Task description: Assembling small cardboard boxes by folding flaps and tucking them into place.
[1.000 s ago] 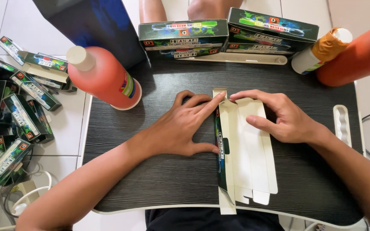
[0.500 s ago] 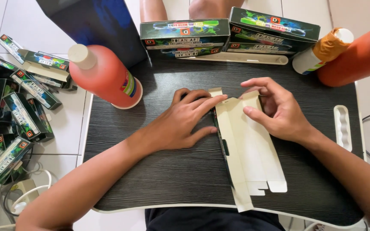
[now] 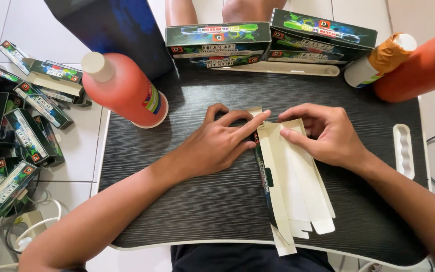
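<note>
On dark tray table [image 3: 177, 211], flat carton [image 3: 293, 186] under both hands' fingers [image 3: 258, 120]

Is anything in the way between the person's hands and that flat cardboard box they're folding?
Nothing visible. The left hand and the right hand both rest directly on the flat cardboard box on the dark table. The red bottle stands off to the left, apart from them.
</note>
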